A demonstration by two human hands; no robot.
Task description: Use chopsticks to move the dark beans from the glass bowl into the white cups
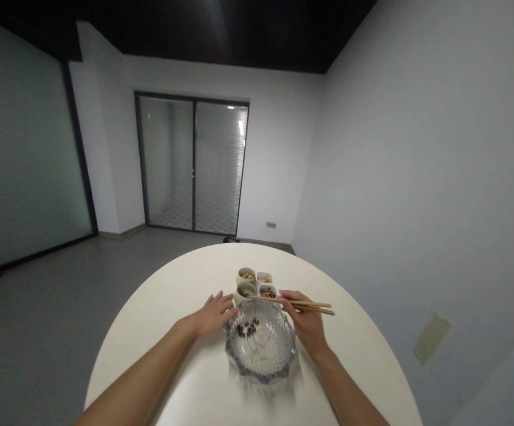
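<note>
A cut-glass bowl (261,355) sits on the round white table (186,296) in front of me, with several dark beans in its far left part. My right hand (304,322) holds a pair of wooden chopsticks (301,304); their tips reach left over a small round cup (243,291). My left hand (215,312) rests on the table beside the bowl's left rim, fingers stretched toward the cup. Behind stand another round cup (246,276) and two small square white dishes (264,278) (267,290), all holding beans or nuts.
The table stands near a plain wall on the right. Grey floor lies beyond it, with glass sliding doors (192,165) at the back and a glass partition on the left. A wall socket (271,225) sits low on the far wall.
</note>
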